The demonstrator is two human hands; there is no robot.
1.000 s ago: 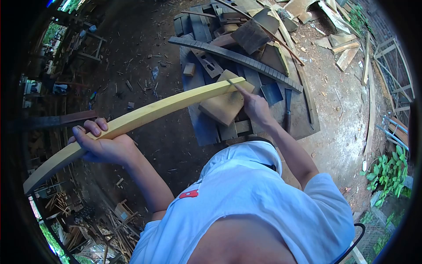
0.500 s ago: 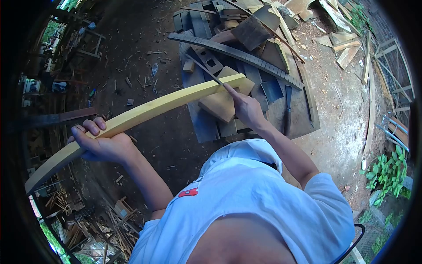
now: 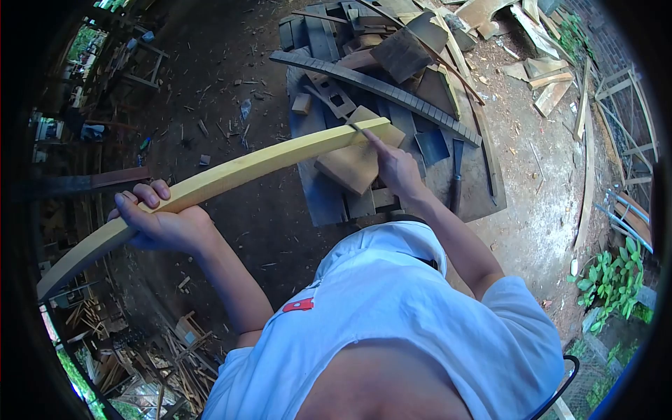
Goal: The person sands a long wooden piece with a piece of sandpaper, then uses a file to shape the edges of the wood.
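A long, curved strip of pale yellow wood [image 3: 259,163] runs from the lower left up to the bench. My left hand [image 3: 164,222] is wrapped around its lower part, fingers over the top edge. My right hand [image 3: 400,171] is closed at the strip's far end, index finger stretched forward along a thin dark tool, apparently a file [image 3: 355,127], which lies across the wood. Most of the handle is hidden in my palm. Beneath the strip's end sits a wooden block [image 3: 350,169] on the worn wooden bench [image 3: 479,199].
A dark notched beam [image 3: 378,92] lies across the bench. Near my right forearm are a chisel [image 3: 456,178] and a dark metal plate [image 3: 432,145]. Boards and offcuts [image 3: 402,52] pile up at the back. Wood scraps litter the floor, and a leafy plant [image 3: 612,280] grows at right.
The file has shifted across the strip, and my right hand has moved slightly with it. My left hand keeps its grip; the view has shifted a little.
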